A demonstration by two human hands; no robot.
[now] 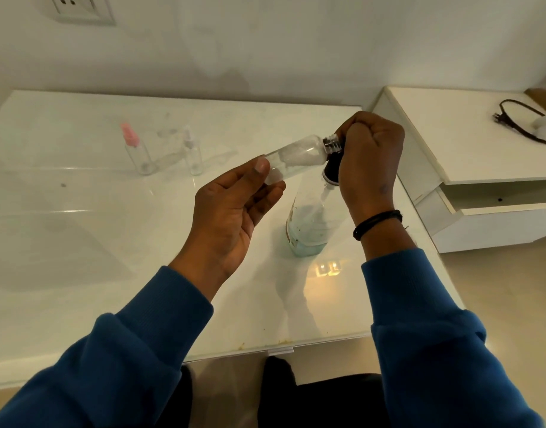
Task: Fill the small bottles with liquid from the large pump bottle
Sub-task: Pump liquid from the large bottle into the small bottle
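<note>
Two hands share the work over the white table (80,242). The left hand (231,211) pinches the base of a small clear bottle (296,156) between thumb and fingertips, its palm otherwise loosely open, and holds the bottle tipped nearly on its side so that the threaded neck points toward the right hand (370,156). That hand is curled into a fist over the dark pump head (331,171) of the large pump bottle (308,223), which stands on the table directly below it; the nozzle itself is hidden under the fingers, so whether it sits inside the small bottle's mouth cannot be told. The tilt looks chosen to bring the open neck up to the spout while the fist bears down on the pump (a two-handed job, since the small bottle would not stay put by itself). A whitish smear inside the small bottle suggests some liquid is already in; how much is unclear.

Beyond the left hand, well apart from it, stand a pink-capped bottle (135,152) and a clear-capped bottle (193,152), both apparently empty and waiting their turn.

The large bottle carries a strip of label along its edge, too blurred to read. No other writing can be made out.
</note>
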